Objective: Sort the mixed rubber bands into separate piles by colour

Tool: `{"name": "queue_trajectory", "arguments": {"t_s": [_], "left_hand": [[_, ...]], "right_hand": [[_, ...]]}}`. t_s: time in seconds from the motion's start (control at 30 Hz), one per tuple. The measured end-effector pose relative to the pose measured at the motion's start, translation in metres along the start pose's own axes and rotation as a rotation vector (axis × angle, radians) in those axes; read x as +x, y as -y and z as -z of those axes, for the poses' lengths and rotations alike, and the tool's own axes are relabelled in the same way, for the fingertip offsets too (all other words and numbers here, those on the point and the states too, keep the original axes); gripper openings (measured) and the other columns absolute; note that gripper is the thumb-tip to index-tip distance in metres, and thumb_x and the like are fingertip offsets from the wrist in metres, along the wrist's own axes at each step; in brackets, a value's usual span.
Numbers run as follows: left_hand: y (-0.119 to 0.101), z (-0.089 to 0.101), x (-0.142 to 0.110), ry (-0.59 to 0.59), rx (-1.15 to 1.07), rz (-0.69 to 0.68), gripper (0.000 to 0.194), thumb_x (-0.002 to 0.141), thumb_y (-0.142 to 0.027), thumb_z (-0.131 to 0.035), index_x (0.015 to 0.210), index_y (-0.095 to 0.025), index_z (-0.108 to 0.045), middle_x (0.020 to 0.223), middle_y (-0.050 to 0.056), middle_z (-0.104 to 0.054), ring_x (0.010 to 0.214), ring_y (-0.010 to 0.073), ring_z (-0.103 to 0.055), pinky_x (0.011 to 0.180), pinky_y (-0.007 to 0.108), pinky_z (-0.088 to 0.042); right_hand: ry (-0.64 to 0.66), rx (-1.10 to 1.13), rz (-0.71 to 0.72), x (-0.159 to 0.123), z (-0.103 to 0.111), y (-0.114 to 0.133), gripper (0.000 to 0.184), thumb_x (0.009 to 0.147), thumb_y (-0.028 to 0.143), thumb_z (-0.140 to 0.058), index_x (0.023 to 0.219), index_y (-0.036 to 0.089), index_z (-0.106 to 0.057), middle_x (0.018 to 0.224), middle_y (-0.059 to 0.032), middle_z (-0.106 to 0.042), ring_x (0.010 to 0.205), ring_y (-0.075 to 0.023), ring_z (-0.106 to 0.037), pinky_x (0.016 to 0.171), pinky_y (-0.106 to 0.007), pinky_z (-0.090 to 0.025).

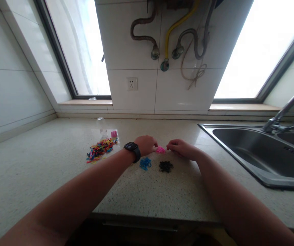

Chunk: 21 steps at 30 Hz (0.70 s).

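Observation:
A small pile of pink rubber bands [160,150] lies on the counter between my two hands. My left hand [146,145], with a black watch on its wrist, touches the pile's left edge; its fingers are curled together, and what they pinch is too small to make out. Just right of the pile, my right hand [181,148] rests low with bent fingers closed at the tips, their contents unclear. Nearer to me sit a blue pile of rubber bands [145,164] and a black pile of rubber bands [165,166], side by side.
To the left is a larger heap of mixed-colour rubber bands [101,149]. Behind it stand a clear container [102,128] and a pink cap [114,134]. A steel sink [241,160] with a faucet [277,119] is set into the counter at right.

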<state>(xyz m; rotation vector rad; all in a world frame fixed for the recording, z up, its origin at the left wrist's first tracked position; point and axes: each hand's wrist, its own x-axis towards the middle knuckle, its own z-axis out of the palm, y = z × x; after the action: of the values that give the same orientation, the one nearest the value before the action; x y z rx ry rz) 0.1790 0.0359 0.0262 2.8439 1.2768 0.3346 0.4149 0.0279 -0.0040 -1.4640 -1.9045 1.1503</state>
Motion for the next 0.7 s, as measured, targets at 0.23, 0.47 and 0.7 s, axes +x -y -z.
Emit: {"name": "queue_trajectory", "arguments": {"t_s": [0.23, 0.47, 0.7], "left_hand": [[-0.01, 0.019, -0.051, -0.014, -0.016, -0.08, 0.027, 0.092, -0.038, -0.053, 0.101, -0.024, -0.074, 0.088, 0.005, -0.073, 0.078, 0.0196, -0.066, 0.069, 0.029, -0.046], [-0.024, 0.019, -0.126, 0.038, -0.162, -0.29, 0.019, 0.092, -0.025, -0.054, 0.101, -0.023, -0.07, 0.088, 0.001, -0.072, 0.075, 0.0152, -0.065, 0.067, 0.025, -0.046], [-0.023, -0.005, -0.155, 0.062, -0.296, -0.487, 0.017, 0.091, -0.023, -0.055, 0.101, -0.023, -0.068, 0.081, -0.002, -0.072, 0.071, 0.013, -0.067, 0.062, 0.024, -0.044]], "right_hand": [[0.005, -0.013, -0.009, 0.0, -0.001, 0.001, 0.036, 0.081, 0.052, -0.062, 0.084, 0.015, -0.065, 0.059, 0.0053, -0.047, 0.044, -0.0061, -0.037, 0.041, -0.022, -0.027], [0.025, -0.04, -0.026, 0.003, -0.003, -0.003, 0.035, 0.083, 0.05, -0.06, 0.086, 0.016, -0.065, 0.061, 0.0051, -0.047, 0.044, -0.0063, -0.036, 0.041, -0.022, -0.026], [-0.025, -0.047, -0.035, 0.004, -0.007, -0.001, 0.035, 0.083, 0.052, -0.059, 0.085, 0.017, -0.063, 0.063, 0.0052, -0.046, 0.047, -0.0066, -0.037, 0.041, -0.021, -0.026]]}}
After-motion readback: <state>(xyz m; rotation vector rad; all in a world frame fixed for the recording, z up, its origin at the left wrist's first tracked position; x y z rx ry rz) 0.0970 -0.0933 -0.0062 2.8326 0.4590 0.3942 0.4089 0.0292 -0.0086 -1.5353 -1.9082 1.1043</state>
